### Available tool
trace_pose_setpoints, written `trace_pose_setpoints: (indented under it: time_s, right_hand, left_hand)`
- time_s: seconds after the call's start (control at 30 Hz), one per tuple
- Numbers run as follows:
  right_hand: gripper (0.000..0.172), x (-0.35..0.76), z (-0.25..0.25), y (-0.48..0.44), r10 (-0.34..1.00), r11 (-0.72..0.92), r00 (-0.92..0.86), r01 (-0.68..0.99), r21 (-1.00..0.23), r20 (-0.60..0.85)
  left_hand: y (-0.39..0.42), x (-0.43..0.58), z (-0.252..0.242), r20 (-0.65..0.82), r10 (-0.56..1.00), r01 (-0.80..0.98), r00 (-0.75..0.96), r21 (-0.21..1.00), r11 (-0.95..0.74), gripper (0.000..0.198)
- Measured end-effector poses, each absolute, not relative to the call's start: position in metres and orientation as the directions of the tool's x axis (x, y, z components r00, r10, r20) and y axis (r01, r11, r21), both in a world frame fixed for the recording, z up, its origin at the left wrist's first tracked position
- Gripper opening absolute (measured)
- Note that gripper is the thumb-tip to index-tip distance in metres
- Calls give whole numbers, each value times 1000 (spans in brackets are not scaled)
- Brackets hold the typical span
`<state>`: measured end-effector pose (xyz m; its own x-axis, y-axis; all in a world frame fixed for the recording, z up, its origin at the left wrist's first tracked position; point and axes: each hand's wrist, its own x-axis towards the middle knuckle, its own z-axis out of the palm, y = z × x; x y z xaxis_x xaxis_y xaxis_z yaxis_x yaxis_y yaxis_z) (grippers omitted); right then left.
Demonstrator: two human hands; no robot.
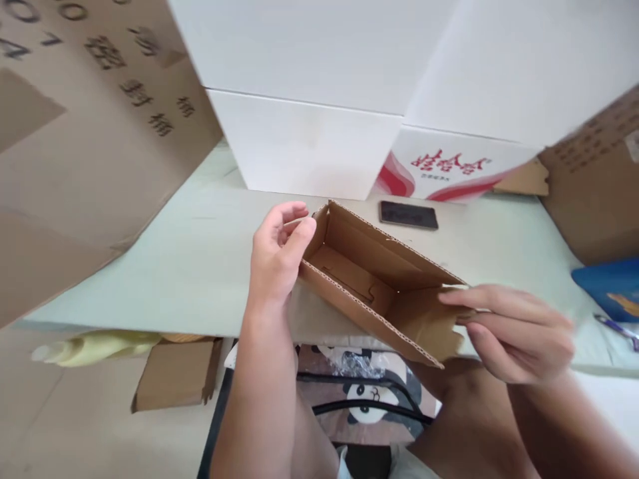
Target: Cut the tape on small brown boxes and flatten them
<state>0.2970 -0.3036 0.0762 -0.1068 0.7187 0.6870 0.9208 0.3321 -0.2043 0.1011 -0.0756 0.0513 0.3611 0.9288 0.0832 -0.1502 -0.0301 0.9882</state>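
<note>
A small brown corrugated cardboard box (pixel 372 283) sits tilted at the near edge of the pale table (pixel 200 266), its open top facing me. My left hand (pixel 277 256) grips the box's left end, thumb over the end flap and fingers curled behind it. My right hand (pixel 514 329) pinches the right end flap between thumb and fingers. Inside the box the folded bottom flaps show.
A dark phone (pixel 408 215) lies on the table behind the box. White cartons (pixel 309 100), one with red print (pixel 452 166), stand at the back. Large brown cardboard (pixel 84 146) leans at left, another box (pixel 599 186) at right. A blue item (pixel 612 286) lies at far right.
</note>
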Motion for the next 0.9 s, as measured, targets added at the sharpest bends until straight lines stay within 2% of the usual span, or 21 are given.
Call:
trace_pose_setpoints:
  time_s: [0.13,0.23,0.33,0.43,0.63,0.9]
  right_hand:
    - [26,314,73,-309,772,185,48,937,-296,634]
    - [20,327,64,-315,786,115,160,911,-395,597]
    - [14,335,49,-325,779,113,228,866,-488,584]
    - [16,338,34,-331,761,141,270,819,-557,590]
    - [15,342,19,-325,710,199,302,780,-594,636]
    - [19,342,12,-320,697,207,341,747,-632,631]
  left_hand:
    - [-90,144,53,142,928,-164,344,982,-89,22]
    - [-95,162,56,160,940,-215,302,972,-97,19]
    - [-102,173,59,147,930,-217,338,973,-75,21]
    - [-110,180,58,166,932,-177,322,978,-113,25]
    - [-116,184,54,186,950,-57,251,983,-177,30]
    - [-115,179,48,172,934,-124,314,982,-139,39]
